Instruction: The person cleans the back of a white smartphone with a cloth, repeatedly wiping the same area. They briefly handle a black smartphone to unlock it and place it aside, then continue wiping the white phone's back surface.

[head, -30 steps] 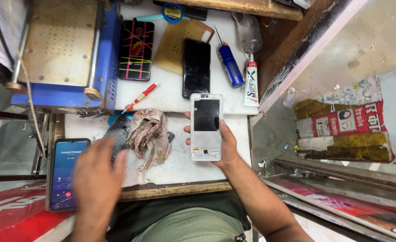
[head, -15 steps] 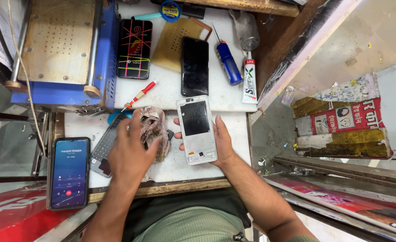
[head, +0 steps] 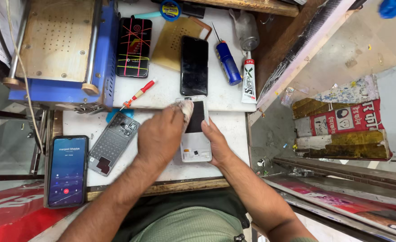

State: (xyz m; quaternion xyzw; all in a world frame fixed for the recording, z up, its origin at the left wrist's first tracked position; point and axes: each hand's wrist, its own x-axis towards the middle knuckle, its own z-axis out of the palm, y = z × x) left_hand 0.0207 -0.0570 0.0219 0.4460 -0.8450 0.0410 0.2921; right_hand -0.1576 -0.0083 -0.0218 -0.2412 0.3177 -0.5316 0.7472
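Observation:
A white opened phone body [head: 197, 143] lies face up on the white worktop [head: 234, 130]. My right hand [head: 217, 144] steadies it along its right side. My left hand [head: 160, 136] presses a crumpled cloth [head: 185, 107] onto the phone's upper part, where a dark panel [head: 199, 115] shows. A grey phone back cover [head: 113, 143] with camera cutouts lies just left of my left hand.
A lit phone [head: 66, 171] with a call screen rests at the left edge. Further back are a blue machine with a perforated plate [head: 59, 45], a phone with red lines [head: 134, 40], a black phone [head: 194, 65], a red screwdriver [head: 138, 94], a blue bottle [head: 228, 62] and a white tube [head: 249, 80].
My left hand picked up the cloth from the bench and carried it right onto the white phone. The grey back cover, covered before, now lies uncovered.

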